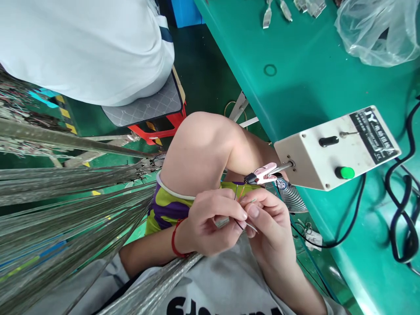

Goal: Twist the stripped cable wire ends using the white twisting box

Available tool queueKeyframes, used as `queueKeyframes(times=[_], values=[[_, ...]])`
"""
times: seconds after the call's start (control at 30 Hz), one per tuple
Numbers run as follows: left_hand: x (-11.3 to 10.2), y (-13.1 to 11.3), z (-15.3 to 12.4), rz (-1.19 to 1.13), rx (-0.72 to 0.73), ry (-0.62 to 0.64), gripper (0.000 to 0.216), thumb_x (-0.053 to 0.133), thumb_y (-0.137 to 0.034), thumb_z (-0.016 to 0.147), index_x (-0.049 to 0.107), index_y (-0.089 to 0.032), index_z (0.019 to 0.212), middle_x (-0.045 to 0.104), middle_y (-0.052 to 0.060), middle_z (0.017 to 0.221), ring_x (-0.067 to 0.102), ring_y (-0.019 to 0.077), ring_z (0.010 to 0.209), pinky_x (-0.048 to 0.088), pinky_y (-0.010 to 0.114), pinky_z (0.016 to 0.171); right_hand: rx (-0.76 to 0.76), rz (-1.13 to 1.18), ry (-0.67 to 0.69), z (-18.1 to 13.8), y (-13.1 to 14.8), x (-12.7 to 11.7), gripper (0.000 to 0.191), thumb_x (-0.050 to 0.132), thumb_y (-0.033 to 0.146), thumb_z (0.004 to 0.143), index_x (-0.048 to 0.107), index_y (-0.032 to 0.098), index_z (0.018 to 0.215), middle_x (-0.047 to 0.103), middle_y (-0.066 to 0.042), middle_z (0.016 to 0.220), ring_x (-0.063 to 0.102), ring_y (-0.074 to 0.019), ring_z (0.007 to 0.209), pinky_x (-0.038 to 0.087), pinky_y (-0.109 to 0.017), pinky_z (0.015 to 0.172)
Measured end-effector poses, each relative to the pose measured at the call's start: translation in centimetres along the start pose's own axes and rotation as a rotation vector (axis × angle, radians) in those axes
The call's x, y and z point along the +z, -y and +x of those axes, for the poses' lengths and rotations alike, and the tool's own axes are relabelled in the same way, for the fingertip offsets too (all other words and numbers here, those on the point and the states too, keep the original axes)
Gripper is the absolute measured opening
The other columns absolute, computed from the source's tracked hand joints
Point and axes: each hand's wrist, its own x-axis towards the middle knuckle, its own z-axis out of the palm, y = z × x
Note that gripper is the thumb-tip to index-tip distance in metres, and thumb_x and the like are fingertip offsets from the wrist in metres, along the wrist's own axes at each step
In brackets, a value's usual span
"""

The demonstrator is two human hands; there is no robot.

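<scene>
Table [308, 52] is lying at 2 o'clock; L hand [211, 221] & R hand [274, 221] are pinching wires [242, 191], clip [265, 174] at 1 o'clock.

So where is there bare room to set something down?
On the green table, between the plastic bag, the dark ring and the white box. It's crowded at the picture's right, where black cable coils, and around the left hand and right hand, near the clip and thin wires.

A bag [377, 33] rests on the table [302, 87], while a person [98, 52] in white sits on a grey pad [152, 105] atop a red stool [176, 122].
</scene>
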Motion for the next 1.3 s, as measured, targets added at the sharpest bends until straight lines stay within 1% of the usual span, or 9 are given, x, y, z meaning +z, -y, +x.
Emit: queueKeyframes(times=[0.1, 0.23, 0.3, 0.4, 0.53, 0.7, 0.9, 1.07, 1.3], values=[[-0.2, 0.1, 0.2, -0.01, -0.006, 0.023, 0.015, 0.079, -0.015, 0.11, 0.071, -0.028, 0.113, 0.067, -0.005, 0.074, 0.056, 0.0111, 0.052, 0.048, 0.024, 0.054, 0.013, -0.017, -0.003, 0.1, -0.1, -0.2, 0.016, 0.103, 0.042, 0.099, 0.095, 0.029, 0.096, 0.07, 0.005, 0.063, 0.039, -0.0081, 0.045, 0.034, -0.021, 0.045], [-0.1, 0.3, 0.0, 0.004, -0.005, 0.042, 0.021, 0.078, -0.01, 0.105, 0.073, -0.028, 0.114, 0.076, -0.002, 0.078, 0.068, 0.0142, 0.055, 0.054, 0.025, 0.056, 0.016, -0.082, -0.035, 0.4, -0.2, -0.6, 0.025, 0.102, 0.048, 0.1, 0.091, 0.027, 0.092, 0.07, 0.004, 0.062, 0.043, -0.0105, 0.047, 0.036, -0.024, 0.047], [-0.2, 0.3, -0.1, 0.048, 0.013, 0.018, 0.022, 0.077, -0.009, 0.104, 0.073, -0.027, 0.115, 0.076, -0.002, 0.075, 0.063, 0.0138, 0.053, 0.05, 0.025, 0.052, -0.049, -0.114, -0.077, 0.7, -0.2, -0.7, 0.029, 0.095, 0.048, 0.106, 0.09, 0.025, 0.089, 0.065, 0.004, 0.058, 0.046, -0.0124, 0.049, 0.037, -0.026, 0.05], [-0.5, 0.3, -0.1, 0.102, 0.022, -0.043, 0.022, 0.079, -0.011, 0.105, 0.071, -0.027, 0.117, 0.066, -0.004, 0.07, 0.052, 0.0123, 0.05, 0.043, 0.024, 0.048, -0.157, -0.144, -0.134, 1.5, -0.2, -0.5, 0.041, 0.082, 0.051, 0.113, 0.089, 0.024, 0.083, 0.06, 0.003, 0.054, 0.048, -0.0144, 0.051, 0.036, -0.029, 0.051], [-1.3, 0.5, 0.3, 0.16, 0.003, -0.101, 0.025, 0.082, -0.009, 0.106, 0.068, -0.026, 0.118, 0.066, -0.005, 0.077, 0.049, 0.0091, 0.054, 0.041, 0.021, 0.049, -0.196, -0.151, -0.156, 3.0, -0.2, -0.3, 0.051, 0.075, 0.063, 0.115, 0.082, 0.025, 0.081, 0.062, 0.001, 0.056, 0.051, -0.0169, 0.051, 0.04, -0.031, 0.05], [-1.5, 0.8, 1.0, 0.153, -0.036, -0.13, 0.023, 0.084, -0.008, 0.107, 0.07, -0.024, 0.115, 0.067, -0.006, 0.08, 0.05, 0.0064, 0.054, 0.043, 0.019, 0.053, -0.162, -0.149, -0.142, 4.4, -0.2, -1.2, 0.047, 0.086, 0.071, 0.107, 0.089, 0.025, 0.114, 0.07, 0.002, 0.067, 0.056, -0.0179, 0.055, 0.041, -0.031, 0.052], [-1.2, 1.2, 1.3, 0.16, -0.05, -0.126, 0.02, 0.084, -0.01, 0.109, 0.071, -0.024, 0.116, 0.069, -0.006, 0.083, 0.052, 0.0068, 0.056, 0.044, 0.02, 0.054, -0.153, -0.035, -0.052, 5.1, -0.9, -2.2, 0.045, 0.088, 0.074, 0.107, 0.09, 0.029, 0.111, 0.04, 0.012, 0.039, 0.034, -0.016, 0.043, 0.039, -0.03, 0.051], [-1.2, 1.5, 1.4, 0.16, -0.073, -0.112, 0.023, 0.085, -0.009, 0.108, 0.07, -0.025, 0.116, 0.065, -0.008, 0.081, 0.049, 0.0062, 0.055, 0.043, 0.02, 0.056, -0.174, 0.001, -0.043, 5.5, -1.4, -2.2, 0.038, 0.089, 0.07, 0.107, 0.09, 0.033, 0.117, 0.034, 0.014, 0.035, 0.029, -0.0163, 0.038, 0.038, -0.03, 0.046], [-0.9, 1.6, 1.4, 0.176, -0.101, -0.12, 0.02, 0.085, -0.011, 0.109, 0.071, -0.025, 0.114, 0.066, -0.007, 0.079, 0.049, 0.0072, 0.056, 0.044, 0.022, 0.058, -0.194, 0.042, 0.01, 5.5, -1.5, -2.4, 0.03, 0.086, 0.063, 0.112, 0.09, 0.035, 0.119, 0.034, 0.013, 0.036, 0.034, -0.0175, 0.04, 0.039, -0.029, 0.048]])
